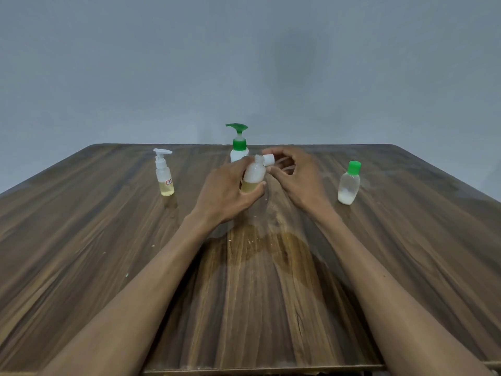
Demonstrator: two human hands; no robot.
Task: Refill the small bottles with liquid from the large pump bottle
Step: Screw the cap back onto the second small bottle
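Two bare forearms entered from the bottom edge of the view, one on each side, and ran up to the left hand (226, 189) and the right hand (296, 177). No sleeve showed on either arm; both were uncovered from the frame's edge to the wrist. Neither wrist carried a watch, band or bracelet, and no ring could be seen on the fingers that showed. The hands wore no gloves. The arms were slim and smooth, narrowing toward the wrists. The fingernails that showed looked short and unpainted, though they were small in the view.
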